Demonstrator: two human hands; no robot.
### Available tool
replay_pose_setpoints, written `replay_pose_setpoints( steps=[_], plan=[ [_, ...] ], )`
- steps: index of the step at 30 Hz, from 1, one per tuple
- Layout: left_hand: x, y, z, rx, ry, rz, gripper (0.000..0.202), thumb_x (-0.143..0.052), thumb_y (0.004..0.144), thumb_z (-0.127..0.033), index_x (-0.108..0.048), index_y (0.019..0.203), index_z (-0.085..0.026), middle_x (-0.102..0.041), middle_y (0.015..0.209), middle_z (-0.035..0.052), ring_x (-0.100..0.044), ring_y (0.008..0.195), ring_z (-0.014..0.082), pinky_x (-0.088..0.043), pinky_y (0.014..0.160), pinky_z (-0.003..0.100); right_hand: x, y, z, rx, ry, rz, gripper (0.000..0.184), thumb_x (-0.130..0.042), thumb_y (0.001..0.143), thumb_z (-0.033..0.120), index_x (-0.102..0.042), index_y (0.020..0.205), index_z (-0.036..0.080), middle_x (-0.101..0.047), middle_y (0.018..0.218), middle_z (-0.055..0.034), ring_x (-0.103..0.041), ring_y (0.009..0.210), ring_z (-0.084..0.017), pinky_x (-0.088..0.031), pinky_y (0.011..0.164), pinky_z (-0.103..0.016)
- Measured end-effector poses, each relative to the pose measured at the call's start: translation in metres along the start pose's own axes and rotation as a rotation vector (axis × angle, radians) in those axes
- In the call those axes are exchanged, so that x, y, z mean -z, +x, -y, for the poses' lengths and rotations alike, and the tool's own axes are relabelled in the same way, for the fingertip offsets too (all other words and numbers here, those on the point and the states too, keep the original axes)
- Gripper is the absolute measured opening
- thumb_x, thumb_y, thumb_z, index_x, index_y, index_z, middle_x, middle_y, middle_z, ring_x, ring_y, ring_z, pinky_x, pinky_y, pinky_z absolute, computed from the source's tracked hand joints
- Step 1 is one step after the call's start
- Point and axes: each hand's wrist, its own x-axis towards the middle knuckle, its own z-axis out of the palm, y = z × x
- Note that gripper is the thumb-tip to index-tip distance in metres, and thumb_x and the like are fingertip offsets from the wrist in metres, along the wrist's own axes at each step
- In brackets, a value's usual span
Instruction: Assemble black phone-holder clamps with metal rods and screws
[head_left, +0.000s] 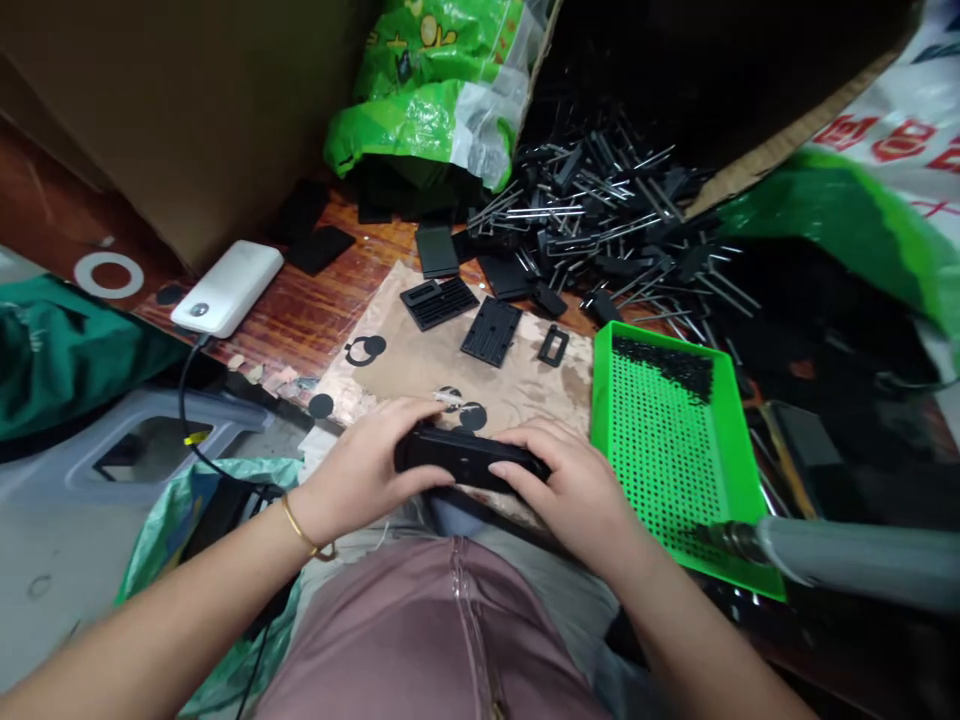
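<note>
Both my hands grip one black plastic part (pixel 463 458) close to my body, over the near edge of a brown cardboard sheet (pixel 420 365). My left hand (pixel 367 470) wraps its left end, a gold bangle on the wrist. The right end is pinched by my right hand (pixel 574 490), fingers curled on top. More black plastic parts lie on the cardboard: two ribbed plates (pixel 439 302), (pixel 491 330), a small frame (pixel 553 346) and round discs (pixel 365 350).
A green perforated tray (pixel 667 440) with tiny black pieces stands right of my hands. A heap of black parts with metal pins (pixel 600 220) lies behind. White power bank (pixel 229 287) with cable at left, green plastic bags (pixel 435 90), cardboard box wall (pixel 187 120).
</note>
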Motion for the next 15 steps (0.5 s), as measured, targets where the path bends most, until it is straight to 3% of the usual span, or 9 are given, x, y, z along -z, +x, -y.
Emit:
replay_pose_setpoints(
  steps=[4,11,15],
  plan=[
    [-0.004,-0.004,0.002,0.051,-0.093,0.042,0.017,-0.059,0.086,-0.031,-0.066,0.098,-0.021,-0.07,0.093,0.0041,-0.063,0.088,0.0185,-0.048,0.078,0.032,0.002,-0.007,0.003,0.068,0.062,-0.011,0.009,-0.06,0.086,0.024,-0.064,0.094,0.021,-0.068,0.092,-0.0034,-0.061,0.089,-0.02,-0.048,0.079,-0.034],
    [-0.014,-0.007,0.004,-0.072,-0.061,-0.067,0.016,-0.057,0.088,-0.026,-0.065,0.096,-0.015,-0.07,0.087,0.0057,-0.063,0.083,0.017,-0.049,0.076,0.028,0.0,-0.008,0.003,0.159,-0.002,-0.063,0.012,-0.056,0.089,0.026,-0.065,0.092,0.019,-0.069,0.085,-0.0042,-0.063,0.081,-0.019,-0.049,0.072,-0.031],
    [-0.014,-0.007,0.005,-0.069,-0.04,-0.083,0.015,-0.058,0.087,-0.026,-0.065,0.096,-0.016,-0.07,0.087,0.005,-0.064,0.083,0.0169,-0.049,0.075,0.028,-0.001,-0.007,0.003,0.144,-0.023,-0.045,0.012,-0.055,0.09,0.026,-0.065,0.091,0.019,-0.068,0.085,-0.0043,-0.063,0.081,-0.019,-0.048,0.07,-0.031]
  ],
)
